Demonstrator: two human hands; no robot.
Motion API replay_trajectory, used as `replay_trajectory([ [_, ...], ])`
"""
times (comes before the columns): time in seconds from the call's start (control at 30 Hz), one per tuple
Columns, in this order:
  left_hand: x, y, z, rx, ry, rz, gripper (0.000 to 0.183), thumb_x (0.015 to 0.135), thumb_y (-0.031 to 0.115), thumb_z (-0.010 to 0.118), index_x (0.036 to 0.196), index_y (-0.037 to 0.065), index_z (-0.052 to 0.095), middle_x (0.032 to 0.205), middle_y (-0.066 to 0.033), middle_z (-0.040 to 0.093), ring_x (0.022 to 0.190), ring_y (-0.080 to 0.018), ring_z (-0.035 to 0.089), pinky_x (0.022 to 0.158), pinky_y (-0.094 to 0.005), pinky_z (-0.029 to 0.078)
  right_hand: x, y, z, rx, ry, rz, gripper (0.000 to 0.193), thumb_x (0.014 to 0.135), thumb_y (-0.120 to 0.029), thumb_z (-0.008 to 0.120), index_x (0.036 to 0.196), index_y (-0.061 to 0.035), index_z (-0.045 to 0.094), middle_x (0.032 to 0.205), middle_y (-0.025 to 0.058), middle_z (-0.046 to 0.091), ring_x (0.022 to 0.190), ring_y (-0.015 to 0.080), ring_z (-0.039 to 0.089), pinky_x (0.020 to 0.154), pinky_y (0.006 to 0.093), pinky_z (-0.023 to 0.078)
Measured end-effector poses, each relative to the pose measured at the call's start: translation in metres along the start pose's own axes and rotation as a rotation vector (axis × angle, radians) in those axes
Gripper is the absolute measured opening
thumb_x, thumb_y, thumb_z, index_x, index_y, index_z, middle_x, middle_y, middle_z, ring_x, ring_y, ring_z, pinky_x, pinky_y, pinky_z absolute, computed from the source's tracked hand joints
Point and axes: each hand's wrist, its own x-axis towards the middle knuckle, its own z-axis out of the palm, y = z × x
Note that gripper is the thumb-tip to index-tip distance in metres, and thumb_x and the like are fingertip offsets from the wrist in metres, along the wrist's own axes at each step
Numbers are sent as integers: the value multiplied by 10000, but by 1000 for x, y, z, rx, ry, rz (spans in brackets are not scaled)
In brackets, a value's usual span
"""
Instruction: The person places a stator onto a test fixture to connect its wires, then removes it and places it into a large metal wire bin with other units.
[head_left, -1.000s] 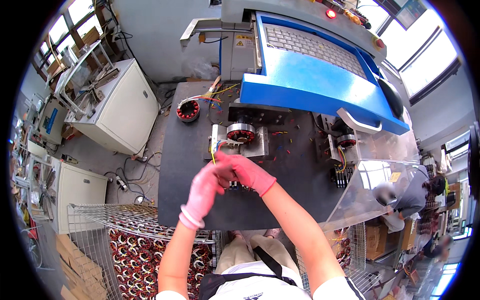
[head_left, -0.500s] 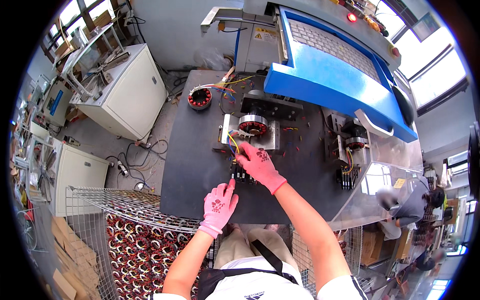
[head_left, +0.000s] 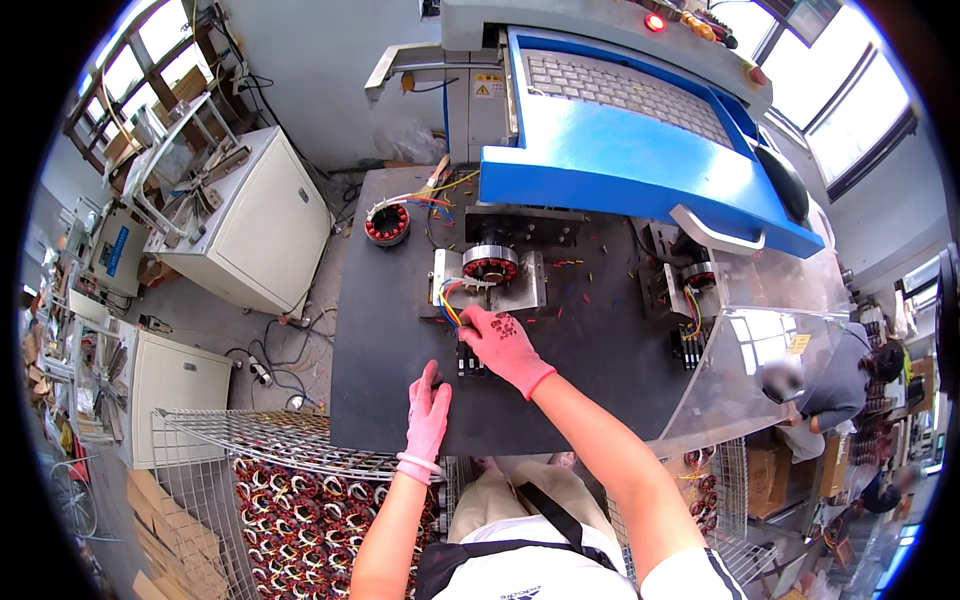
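Observation:
My right hand [head_left: 506, 350], in a pink glove, is closed on the coloured wires [head_left: 448, 308] of a motor stator [head_left: 490, 265]. The stator is a metal ring with red windings, mounted on a metal fixture [head_left: 534, 282]. Directly below that hand is a row of black terminal clips [head_left: 470, 362], partly hidden by its fingers. My left hand [head_left: 428, 412], also gloved in pink, hovers over the dark table [head_left: 560, 410] near its front edge. Its fingers point up toward the clips, apart from them, and no object shows in it.
A loose stator [head_left: 387, 226] with long wires lies at the table's back left. Another mounted stator [head_left: 698, 274] stands at the right beside a clear panel [head_left: 745, 365]. A blue machine drawer [head_left: 620, 185] overhangs the back. Wire baskets [head_left: 300, 440] of stators flank my legs.
My left hand has drawn back from the clips toward the table's front edge and turned sideways. My right hand remains at the wires, slightly lower against the clips. The whole view has shifted.

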Motion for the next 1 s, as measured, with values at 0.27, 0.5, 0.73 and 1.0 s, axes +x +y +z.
replay_trajectory([
  [0.27,3,-13,5,-113,99,-80,461,988,219,508,1411,67,406,1216,-44,525,884,-67,518,709,-207,468,-130,-77,-159,129,141,-123,214,836,-111,673,1041,-48,672,941,113,679,841,240,669,741,316,525],
  [0.5,-37,21,51,-392,509,-18,334,986,219,533,1264,34,515,1014,-2,554,769,-29,478,601,-168,408,-354,176,-381,-240,1259,335,432,1002,-251,490,1366,-20,452,1341,88,516,1203,191,485,1022,309,372],
  [0.73,-189,-6,149,294,455,109,300,937,133,571,1203,-2,543,1020,-103,566,921,-178,550,846,-290,457,-444,330,-320,612,1075,475,570,992,-525,385,1206,-14,520,1147,112,559,1089,210,496,987,360,363],
  [1.0,-238,40,213,465,-18,-138,371,929,307,558,1190,47,605,1083,-175,595,1023,-319,582,893,-369,463,-389,211,-282,563,256,299,249,917,-243,588,1029,-31,654,1016,110,650,1008,253,578,926,365,435],
])
